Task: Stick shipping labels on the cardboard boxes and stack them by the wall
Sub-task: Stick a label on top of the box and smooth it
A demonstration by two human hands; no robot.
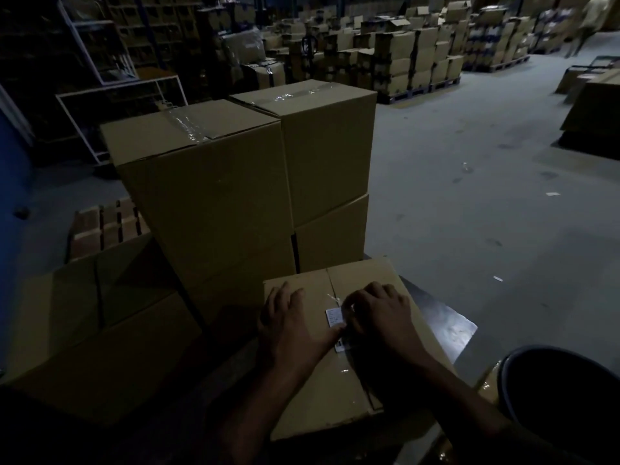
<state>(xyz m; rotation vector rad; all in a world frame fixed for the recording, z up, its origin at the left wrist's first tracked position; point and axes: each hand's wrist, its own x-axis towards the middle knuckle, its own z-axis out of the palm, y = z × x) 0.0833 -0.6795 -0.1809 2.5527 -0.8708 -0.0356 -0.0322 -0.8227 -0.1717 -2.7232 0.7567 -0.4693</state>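
Note:
A taped cardboard box (312, 391) lies in front of me on a metal table (449, 327). A white shipping label (333, 317) sits on the box top beside the tape seam, partly covered by my hands. My left hand (292, 323) lies flat on the box top with its fingers spread and its thumb at the label's lower edge. My right hand (379, 313) has its fingers curled down onto the label's right side; whether it pinches the label I cannot see.
Two stacks of sealed boxes (208, 196) (328, 146) stand just behind the box. More boxes (100, 317) lie at the left. A dark round bin (563, 391) is at the lower right. Pallets of cartons (412, 62) line the back, and a person (590, 21) walks far right.

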